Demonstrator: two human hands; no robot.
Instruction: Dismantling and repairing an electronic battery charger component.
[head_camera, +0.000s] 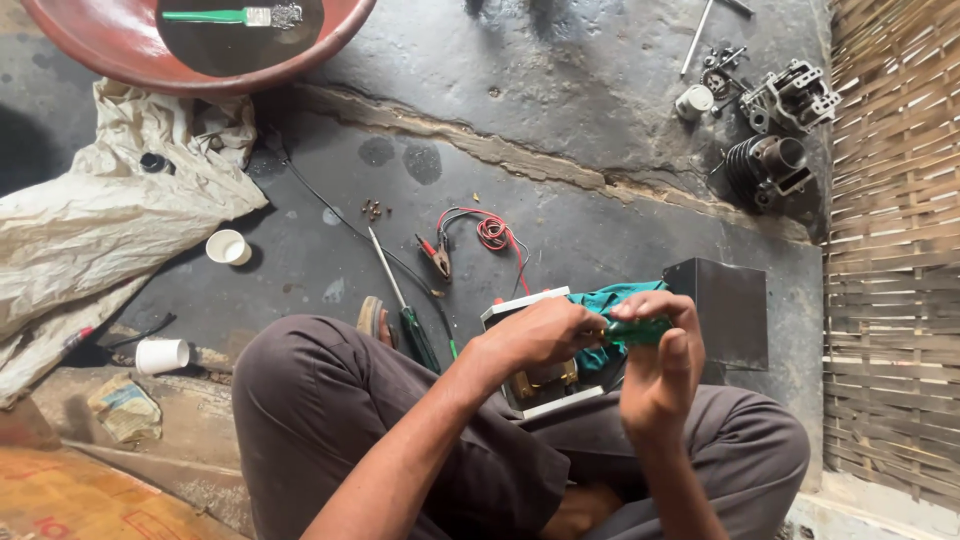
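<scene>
I sit on the floor with my knees up and both hands together above a small white-framed metal device (520, 305) that shows brass-coloured parts. My right hand (655, 375) is closed around a green-handled tool (638, 332), thumb pointing up. My left hand (540, 335) is curled at the left end of the same tool, fingers pinched on it. The tool's tip is hidden by my hands. A teal cloth (625, 295) lies bunched over the device, just behind my hands. A dark metal box (728, 310) stands right of them.
A long screwdriver (398, 295) and red wires with clips (490, 232) lie on the concrete ahead. Engine parts (780, 130) sit far right by a woven bamboo wall (890, 260). A red basin (110, 55) with a brush, crumpled plastic sheet (100, 220) and white cups (228, 247) are left.
</scene>
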